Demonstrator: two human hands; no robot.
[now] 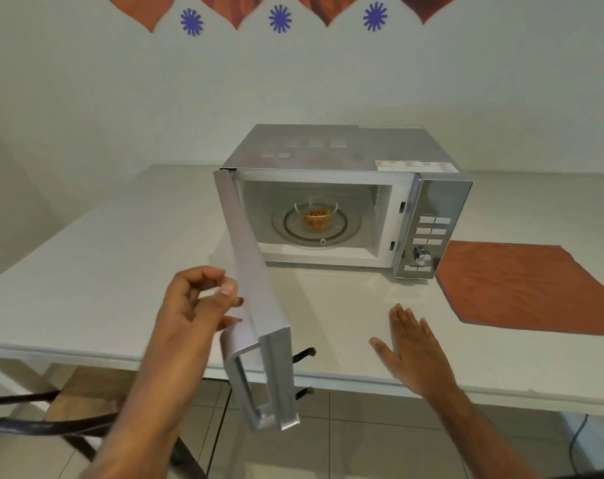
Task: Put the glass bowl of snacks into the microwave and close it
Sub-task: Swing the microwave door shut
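A silver microwave (331, 152) stands on the white table (96, 257), and its door (252, 299) is swung wide open toward me. Inside, the glass bowl of snacks (316, 216) sits on the round turntable, with orange snacks at its bottom. My left hand (196, 305) is at the outer face of the door, fingers curled, fingertips touching the door's edge above the handle (240, 378). It does not wrap the handle. My right hand (414, 350) hovers flat and empty over the table's front edge, right of the door.
An orange placemat (525, 288) lies on the table right of the microwave. The control panel (428, 233) with buttons and a knob is on the microwave's right side. A wooden chair (82, 392) stands under the table at the left. The floor is tiled.
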